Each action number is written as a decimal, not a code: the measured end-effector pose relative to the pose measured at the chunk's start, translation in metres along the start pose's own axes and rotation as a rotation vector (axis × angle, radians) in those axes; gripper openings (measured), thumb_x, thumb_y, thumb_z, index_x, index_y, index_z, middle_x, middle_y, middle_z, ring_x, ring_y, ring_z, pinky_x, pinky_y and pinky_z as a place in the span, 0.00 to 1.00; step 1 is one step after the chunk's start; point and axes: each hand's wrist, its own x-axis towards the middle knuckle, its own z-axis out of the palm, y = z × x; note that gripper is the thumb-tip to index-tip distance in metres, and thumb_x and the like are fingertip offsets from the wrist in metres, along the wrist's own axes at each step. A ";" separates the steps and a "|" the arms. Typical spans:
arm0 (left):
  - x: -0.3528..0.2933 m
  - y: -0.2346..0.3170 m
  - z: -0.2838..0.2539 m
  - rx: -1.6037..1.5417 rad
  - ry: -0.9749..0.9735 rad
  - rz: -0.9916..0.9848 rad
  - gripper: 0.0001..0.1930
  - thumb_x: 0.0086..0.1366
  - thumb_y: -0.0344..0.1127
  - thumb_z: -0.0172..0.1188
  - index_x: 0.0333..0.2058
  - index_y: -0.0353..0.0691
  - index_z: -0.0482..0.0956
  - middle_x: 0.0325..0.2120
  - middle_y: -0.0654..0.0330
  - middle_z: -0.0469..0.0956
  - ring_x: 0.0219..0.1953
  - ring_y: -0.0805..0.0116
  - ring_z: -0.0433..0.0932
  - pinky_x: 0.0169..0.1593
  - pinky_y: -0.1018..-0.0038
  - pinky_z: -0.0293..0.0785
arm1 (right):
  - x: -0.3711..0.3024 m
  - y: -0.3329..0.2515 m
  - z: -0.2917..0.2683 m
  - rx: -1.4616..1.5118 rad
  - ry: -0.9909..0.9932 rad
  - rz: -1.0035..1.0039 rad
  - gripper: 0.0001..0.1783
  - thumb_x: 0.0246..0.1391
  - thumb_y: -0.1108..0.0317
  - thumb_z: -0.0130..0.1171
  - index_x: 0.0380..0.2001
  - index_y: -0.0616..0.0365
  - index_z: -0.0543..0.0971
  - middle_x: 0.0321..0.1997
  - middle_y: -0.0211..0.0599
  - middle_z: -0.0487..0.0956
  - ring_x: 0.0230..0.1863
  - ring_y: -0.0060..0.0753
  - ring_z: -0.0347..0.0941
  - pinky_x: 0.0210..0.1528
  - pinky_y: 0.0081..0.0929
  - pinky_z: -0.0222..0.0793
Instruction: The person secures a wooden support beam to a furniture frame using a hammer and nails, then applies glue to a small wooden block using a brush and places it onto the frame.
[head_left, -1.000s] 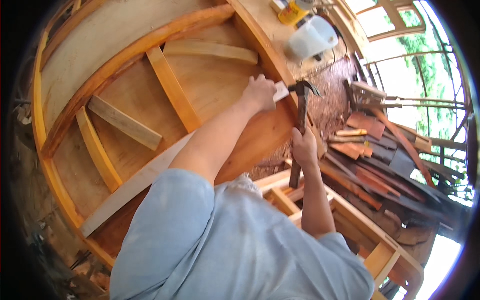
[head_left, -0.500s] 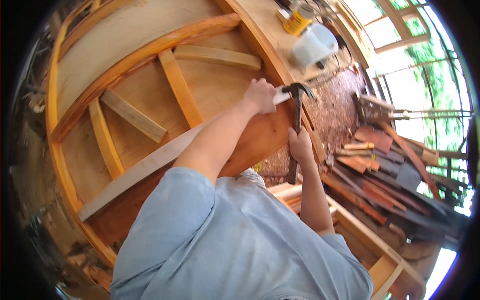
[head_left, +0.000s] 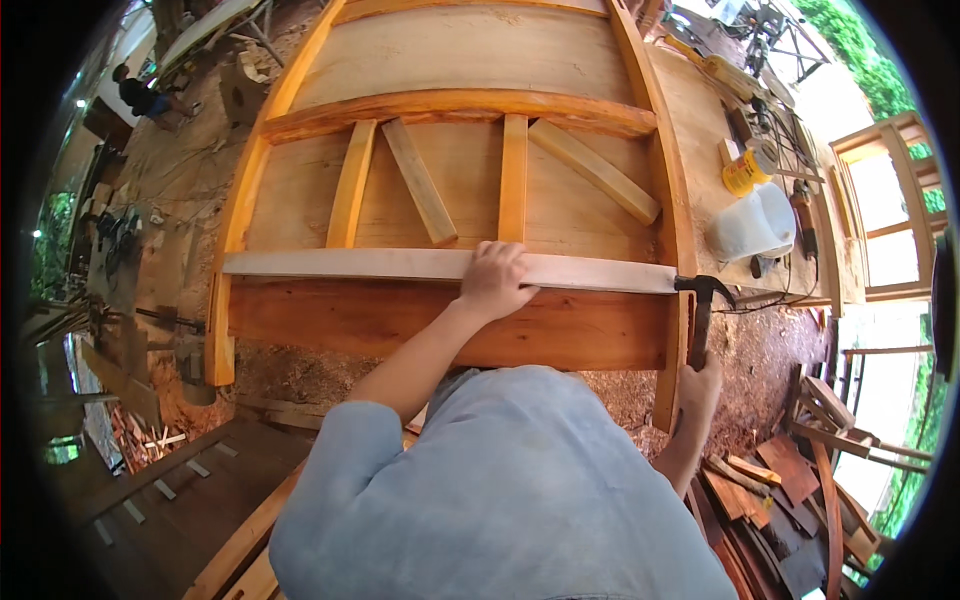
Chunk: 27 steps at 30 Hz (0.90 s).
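A long pale wooden strip [head_left: 380, 264] lies across the near part of an orange-stained wooden frame [head_left: 460, 107], just above a wide reddish board [head_left: 450, 328]. My left hand [head_left: 494, 282] is closed over the strip's middle, its fingers curled across the top edge. At the strip's right end is a claw hammer [head_left: 702, 330], its head touching or very close to the end. My right hand [head_left: 702, 380] grips the hammer low on its handle. Inside the frame, two loose-looking battens [head_left: 418, 182] lie slanted beside upright orange crosspieces [head_left: 513, 180].
To the right, a bench holds a whitish plastic jug [head_left: 752, 225], a yellow container [head_left: 745, 172], tools and cords. Scrap boards [head_left: 790, 470] are piled at the lower right. Another person [head_left: 145, 95] is far off at the upper left. Shavings cover the floor.
The view has swung round, squaring the frame up. My left hand has gone from the strip's right end to its middle. The hammer remains in my right hand at that end.
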 end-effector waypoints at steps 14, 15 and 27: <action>-0.052 -0.008 -0.013 0.005 0.433 -0.259 0.10 0.57 0.38 0.70 0.30 0.37 0.87 0.39 0.51 0.84 0.46 0.50 0.81 0.53 0.56 0.74 | 0.049 0.017 0.030 -0.054 0.075 -0.213 0.30 0.49 0.70 0.55 0.57 0.66 0.76 0.54 0.57 0.75 0.57 0.60 0.71 0.61 0.46 0.66; -0.047 -0.011 -0.023 -0.109 0.394 -0.410 0.11 0.57 0.39 0.70 0.31 0.37 0.86 0.31 0.51 0.85 0.38 0.49 0.84 0.45 0.57 0.78 | 0.046 0.013 0.028 -0.041 0.077 -0.198 0.29 0.51 0.67 0.57 0.58 0.66 0.75 0.54 0.57 0.75 0.57 0.60 0.71 0.61 0.47 0.66; 0.036 -0.089 -0.049 0.110 0.005 -0.913 0.33 0.63 0.56 0.62 0.57 0.35 0.73 0.62 0.45 0.67 0.62 0.45 0.71 0.63 0.53 0.70 | 0.066 0.020 0.030 0.160 0.127 -0.108 0.29 0.57 0.61 0.61 0.60 0.64 0.74 0.51 0.52 0.77 0.50 0.48 0.75 0.53 0.41 0.72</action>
